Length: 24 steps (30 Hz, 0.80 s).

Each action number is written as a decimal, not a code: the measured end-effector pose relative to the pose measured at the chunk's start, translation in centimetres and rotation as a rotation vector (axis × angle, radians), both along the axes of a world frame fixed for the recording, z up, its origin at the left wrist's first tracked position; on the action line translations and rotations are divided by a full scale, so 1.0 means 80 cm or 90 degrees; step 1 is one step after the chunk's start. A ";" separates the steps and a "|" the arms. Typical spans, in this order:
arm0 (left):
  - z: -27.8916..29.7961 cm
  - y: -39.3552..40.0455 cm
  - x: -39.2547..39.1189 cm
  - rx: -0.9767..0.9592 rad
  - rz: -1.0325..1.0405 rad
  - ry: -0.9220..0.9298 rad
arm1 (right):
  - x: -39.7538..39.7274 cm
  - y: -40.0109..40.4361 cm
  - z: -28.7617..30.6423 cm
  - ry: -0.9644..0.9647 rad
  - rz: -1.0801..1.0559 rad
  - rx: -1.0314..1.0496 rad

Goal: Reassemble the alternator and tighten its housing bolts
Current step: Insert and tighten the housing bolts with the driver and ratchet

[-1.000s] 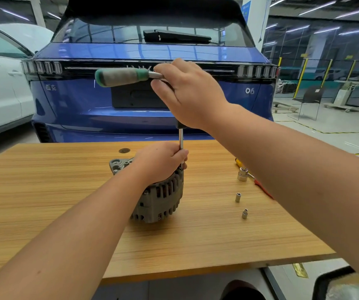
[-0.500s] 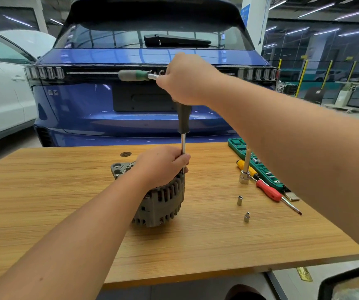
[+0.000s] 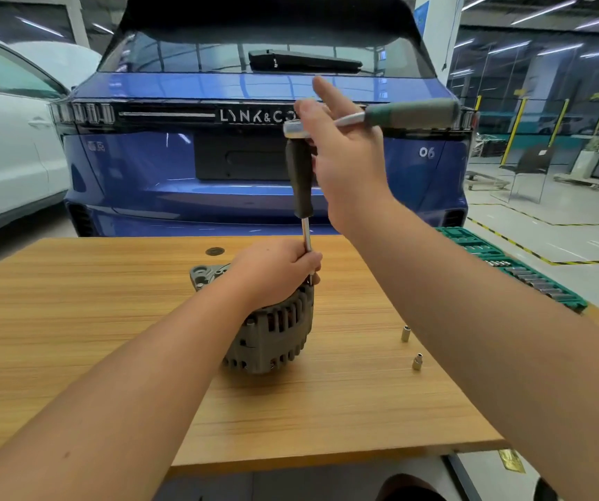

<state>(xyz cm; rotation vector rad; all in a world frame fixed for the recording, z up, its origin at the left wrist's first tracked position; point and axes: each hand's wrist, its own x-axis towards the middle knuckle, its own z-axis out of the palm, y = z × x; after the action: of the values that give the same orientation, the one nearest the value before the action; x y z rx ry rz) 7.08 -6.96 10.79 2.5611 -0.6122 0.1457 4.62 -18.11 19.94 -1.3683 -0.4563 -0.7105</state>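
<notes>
A grey finned alternator (image 3: 272, 334) stands on the wooden table (image 3: 74, 320). My left hand (image 3: 272, 273) lies over its top and grips the lower end of a steel shaft, hiding the bolt. The shaft rises into a black driver handle (image 3: 299, 179). A ratchet (image 3: 413, 112) with a green grip sits on top of that handle and points right. My right hand (image 3: 352, 164) is against the ratchet's chrome neck near the head, with its fingers stretched upward.
Two small sockets (image 3: 405, 333) (image 3: 417, 361) stand on the table right of the alternator. A green socket tray (image 3: 529, 273) lies at the far right edge. A blue car (image 3: 146, 175) is parked just behind the table and a white car (image 3: 1, 157) at the left.
The ratchet grip has swung from pointing left to pointing right. My right hand went from wrapping the ratchet head to straight fingers against its neck. My left hand stayed on the alternator.
</notes>
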 end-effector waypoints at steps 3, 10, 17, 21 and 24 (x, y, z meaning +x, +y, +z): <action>0.001 0.000 -0.001 0.013 -0.001 -0.012 | 0.010 -0.007 -0.012 -0.312 -0.324 -0.371; -0.001 0.001 0.001 0.009 0.007 -0.007 | 0.007 -0.013 -0.001 -0.290 -0.364 -0.557; -0.002 0.000 0.001 -0.005 0.017 0.002 | 0.000 -0.023 0.015 -0.224 -0.299 -0.699; -0.001 -0.001 0.000 -0.009 0.017 0.003 | -0.004 -0.024 0.031 -0.195 -0.285 -0.758; -0.001 -0.001 -0.001 -0.007 0.011 -0.001 | -0.005 -0.018 0.044 -0.140 -0.312 -0.800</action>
<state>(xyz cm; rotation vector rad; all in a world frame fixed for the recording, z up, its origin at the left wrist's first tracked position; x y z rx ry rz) 6.96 -7.03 10.71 2.5563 -0.5880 0.1570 4.25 -19.58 23.45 -2.6528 -0.8188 -1.0332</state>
